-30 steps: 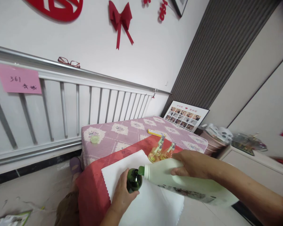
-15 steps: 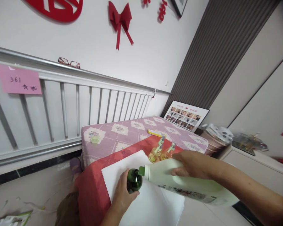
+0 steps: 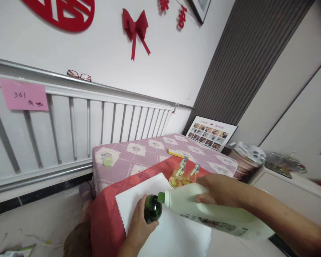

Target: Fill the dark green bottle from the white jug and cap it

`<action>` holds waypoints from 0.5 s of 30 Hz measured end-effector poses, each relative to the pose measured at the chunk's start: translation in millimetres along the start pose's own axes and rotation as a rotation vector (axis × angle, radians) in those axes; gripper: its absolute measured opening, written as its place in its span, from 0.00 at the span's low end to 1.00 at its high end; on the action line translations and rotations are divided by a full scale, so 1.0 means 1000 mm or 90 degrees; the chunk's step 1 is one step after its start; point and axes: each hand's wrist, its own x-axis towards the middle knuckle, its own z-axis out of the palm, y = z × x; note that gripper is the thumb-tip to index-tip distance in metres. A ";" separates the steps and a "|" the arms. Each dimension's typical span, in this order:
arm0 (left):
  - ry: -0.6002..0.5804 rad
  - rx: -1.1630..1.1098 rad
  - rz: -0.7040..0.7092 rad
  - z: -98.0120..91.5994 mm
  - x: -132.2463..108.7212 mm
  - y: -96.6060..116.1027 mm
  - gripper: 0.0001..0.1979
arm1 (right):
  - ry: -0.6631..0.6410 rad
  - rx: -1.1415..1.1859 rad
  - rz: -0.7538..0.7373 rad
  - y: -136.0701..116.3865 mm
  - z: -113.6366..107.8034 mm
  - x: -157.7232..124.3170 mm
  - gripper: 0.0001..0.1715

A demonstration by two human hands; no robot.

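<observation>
My left hand is wrapped round a dark green bottle over the white scalloped-edge sheet. My right hand grips a large pale green jug, tipped nearly level. Its green spout meets the mouth of the green bottle; whether liquid is flowing I cannot tell. Behind the jug stand a few small clear bottles with pump or spray tops, partly hidden. A pale green cap lies on the patterned cloth at the left.
A red cloth lies under the white sheet on the purple patterned tablecloth. On it sits a yellow-and-white box. A photo board leans at the back. A white railing runs along the left, and a cabinet stands at the right.
The view has tilted slightly up, so everything sits a little lower. Both hands keep their grips, and the spout stays at the green bottle's mouth.
</observation>
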 end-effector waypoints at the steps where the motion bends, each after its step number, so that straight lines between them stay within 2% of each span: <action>1: -0.001 0.000 -0.001 0.000 0.000 0.000 0.50 | -0.001 0.000 0.002 0.000 0.000 0.000 0.15; 8: 0.022 -0.006 0.021 0.001 -0.002 0.004 0.48 | 0.000 0.005 0.000 0.002 0.001 0.002 0.15; 15: 0.006 0.007 0.007 -0.001 -0.001 0.002 0.49 | 0.000 -0.007 0.004 0.002 0.001 0.001 0.16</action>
